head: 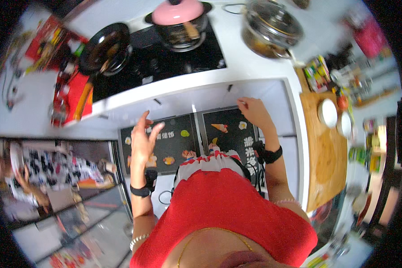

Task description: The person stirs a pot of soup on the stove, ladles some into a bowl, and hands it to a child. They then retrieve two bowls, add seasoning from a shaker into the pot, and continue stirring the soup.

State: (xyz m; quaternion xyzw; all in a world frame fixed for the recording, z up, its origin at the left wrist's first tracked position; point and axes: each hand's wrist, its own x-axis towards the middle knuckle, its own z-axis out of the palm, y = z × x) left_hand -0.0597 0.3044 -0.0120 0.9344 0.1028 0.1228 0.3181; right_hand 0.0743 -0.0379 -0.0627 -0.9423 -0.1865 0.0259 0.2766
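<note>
My left hand (143, 139) hangs in the air over the dark printed floor mat (160, 147), thumb and fingers apart, holding nothing. My right hand (255, 111) is raised before the white lower cabinets (214, 92); its fingers are curled, and I see nothing in them. Beyond both hands a black glass cooktop (150, 67) is set in the white counter (174, 87). On the cooktop stand a glass pot with a pink lid (181, 30) and a dark wok (107, 47). To their right sits a lidded steel pot (271, 28).
A wooden cutting board (326, 160) lies on the right counter, with white bowls (328, 113) at its far end. A glass jar (58, 112) and an orange-handled utensil (83, 100) are left of the cooktop. Another person (23, 181) is beyond the glass-paned door frame (119, 181) at left.
</note>
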